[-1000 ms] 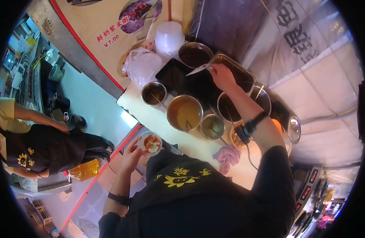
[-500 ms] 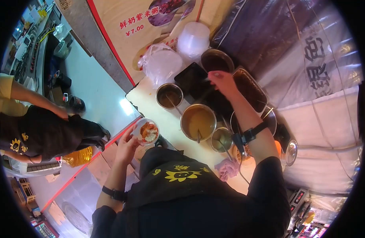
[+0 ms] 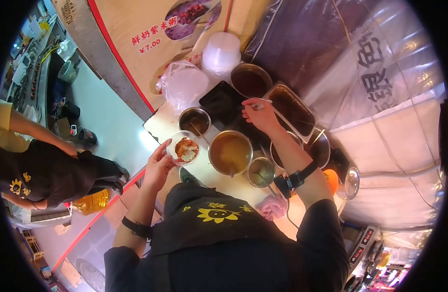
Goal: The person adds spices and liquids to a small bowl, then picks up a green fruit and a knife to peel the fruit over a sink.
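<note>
My left hand (image 3: 160, 156) is closed round the side of a clear bowl (image 3: 185, 149) that holds red and white food. My right hand (image 3: 258, 114) is closed on a pale spoon (image 3: 259, 105), above the black containers and beside the rectangular tray of dark food (image 3: 293, 110). A round pot of dark liquid (image 3: 251, 80) stands just beyond that hand. Between my hands are a small metal pot (image 3: 194, 121) with a spoon in it and a larger pot of yellowish liquid (image 3: 231, 153).
Stacked white bowls (image 3: 221, 54) and bagged lids (image 3: 186, 85) stand at the back. A glass container (image 3: 261, 172) and pink cloth (image 3: 271, 208) lie near my body. Another person (image 3: 53, 165) in a dark apron stands at the left.
My right hand has moved back toward me from the round dark pot, and the pale spoon now shows clearly. The view has shifted. My left hand still holds the bowl.
</note>
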`<state>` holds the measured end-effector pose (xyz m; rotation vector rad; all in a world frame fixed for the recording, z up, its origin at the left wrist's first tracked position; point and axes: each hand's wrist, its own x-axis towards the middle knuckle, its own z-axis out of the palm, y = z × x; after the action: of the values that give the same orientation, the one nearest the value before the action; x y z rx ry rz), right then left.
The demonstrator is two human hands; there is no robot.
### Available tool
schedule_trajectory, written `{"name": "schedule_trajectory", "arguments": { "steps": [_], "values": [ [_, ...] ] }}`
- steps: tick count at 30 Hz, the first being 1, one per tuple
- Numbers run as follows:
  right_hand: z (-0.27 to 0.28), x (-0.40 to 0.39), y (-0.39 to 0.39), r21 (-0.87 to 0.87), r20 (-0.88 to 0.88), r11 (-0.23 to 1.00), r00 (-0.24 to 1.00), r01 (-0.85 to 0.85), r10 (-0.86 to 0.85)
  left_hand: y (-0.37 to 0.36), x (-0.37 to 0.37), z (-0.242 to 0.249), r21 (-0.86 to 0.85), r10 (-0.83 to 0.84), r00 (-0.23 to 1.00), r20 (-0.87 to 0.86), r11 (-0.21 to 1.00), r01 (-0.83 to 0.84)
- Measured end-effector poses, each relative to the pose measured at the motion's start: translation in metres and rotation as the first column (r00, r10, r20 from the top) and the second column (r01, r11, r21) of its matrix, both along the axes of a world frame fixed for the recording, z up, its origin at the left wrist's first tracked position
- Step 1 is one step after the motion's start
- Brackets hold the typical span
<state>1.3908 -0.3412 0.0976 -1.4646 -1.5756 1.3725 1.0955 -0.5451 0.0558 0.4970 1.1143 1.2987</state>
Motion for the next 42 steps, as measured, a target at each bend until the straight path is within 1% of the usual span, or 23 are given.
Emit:
{"name": "schedule_trajectory", "arguments": {
  "steps": [1,3,5,7,9,13,15,16,18,23,24,26,29,31,33,35,37,38,40,41,42],
  "values": [
    [0.007,0.004,-0.004,0.000,0.008,1.000,1.000,0.006,-0.006,0.003,0.001,0.000,0.003,-0.013,1.000,-0.015,1.000,0.013],
    [0.018,0.008,-0.011,0.068,0.011,0.997,0.999,0.033,-0.034,0.014,0.009,0.003,0.000,-0.018,0.999,-0.032,1.000,0.018],
    [0.015,0.015,-0.010,0.069,0.008,0.996,0.998,0.062,-0.063,0.024,0.018,0.019,-0.031,-0.033,0.995,-0.096,0.999,0.031],
    [0.017,0.023,-0.009,0.074,0.002,0.993,0.996,0.091,-0.091,0.036,0.023,0.018,-0.028,-0.048,0.992,-0.114,0.999,0.046],
    [0.022,0.028,-0.011,0.087,-0.052,0.988,0.991,0.126,-0.121,0.047,0.029,0.022,-0.022,-0.080,0.985,-0.155,0.997,0.077],
    [0.032,0.034,-0.013,0.102,-0.101,0.985,0.986,0.141,-0.131,0.065,0.039,0.031,-0.014,-0.100,0.976,-0.194,0.995,0.099],
    [0.041,0.034,-0.016,0.075,-0.152,0.983,0.976,0.170,-0.157,0.072,0.041,0.026,-0.003,-0.121,0.971,-0.208,0.992,0.123],
    [0.045,0.035,-0.016,0.082,-0.151,0.983,0.977,0.164,-0.151,0.077,0.042,0.021,0.004,-0.114,0.972,-0.207,0.993,0.117],
    [0.053,0.037,-0.018,0.061,-0.190,0.985,0.970,0.164,-0.149,0.087,0.045,0.008,0.016,-0.116,0.984,-0.138,0.993,0.120],
    [0.079,0.037,-0.031,0.056,-0.228,0.986,0.963,0.158,-0.141,0.108,0.050,-0.007,0.017,-0.112,0.982,-0.152,0.993,0.116],
    [0.083,0.036,-0.034,0.056,-0.235,0.986,0.962,0.159,-0.142,0.112,0.051,-0.004,0.019,-0.127,0.980,-0.153,0.991,0.131],
    [0.091,0.034,-0.039,0.052,-0.221,0.987,0.965,0.154,-0.139,0.118,0.054,0.000,0.013,-0.099,0.986,-0.137,0.995,0.102],
    [0.098,0.033,-0.046,0.053,-0.219,0.987,0.966,0.152,-0.137,0.126,0.055,0.005,0.020,-0.089,0.979,-0.181,0.995,0.094],
    [0.102,0.032,-0.051,0.082,-0.213,0.987,0.970,0.135,-0.115,0.130,0.055,0.006,0.034,-0.088,0.985,-0.145,0.995,0.094],
    [0.106,0.030,-0.057,0.079,-0.200,0.989,0.974,0.125,-0.107,0.130,0.056,0.010,0.025,-0.093,0.984,-0.150,0.995,0.097],
    [0.105,0.028,-0.062,0.078,-0.188,0.990,0.977,0.120,-0.103,0.131,0.057,0.013,0.017,-0.101,0.983,-0.155,0.994,0.105],
    [0.097,0.027,-0.068,0.100,-0.188,0.993,0.981,0.055,-0.035,0.131,0.057,0.014,0.042,-0.096,0.987,-0.132,0.994,0.103],
    [0.089,0.027,-0.072,0.099,-0.190,0.993,0.981,0.056,-0.037,0.132,0.058,0.015,0.041,-0.098,0.986,-0.133,0.994,0.104],
    [0.069,0.030,-0.082,0.375,-0.100,0.924,0.988,-0.070,0.116,0.132,0.058,0.016,0.050,-0.090,0.988,-0.129,0.994,0.097],
    [0.066,0.032,-0.089,0.507,0.048,0.846,0.986,-0.163,0.161,0.131,0.059,0.017,0.048,-0.089,0.988,-0.130,0.994,0.096],
    [0.065,0.033,-0.093,0.506,0.047,0.846,0.985,-0.165,0.164,0.130,0.059,0.019,0.057,-0.077,0.990,-0.118,0.995,0.085]
  ]
}}
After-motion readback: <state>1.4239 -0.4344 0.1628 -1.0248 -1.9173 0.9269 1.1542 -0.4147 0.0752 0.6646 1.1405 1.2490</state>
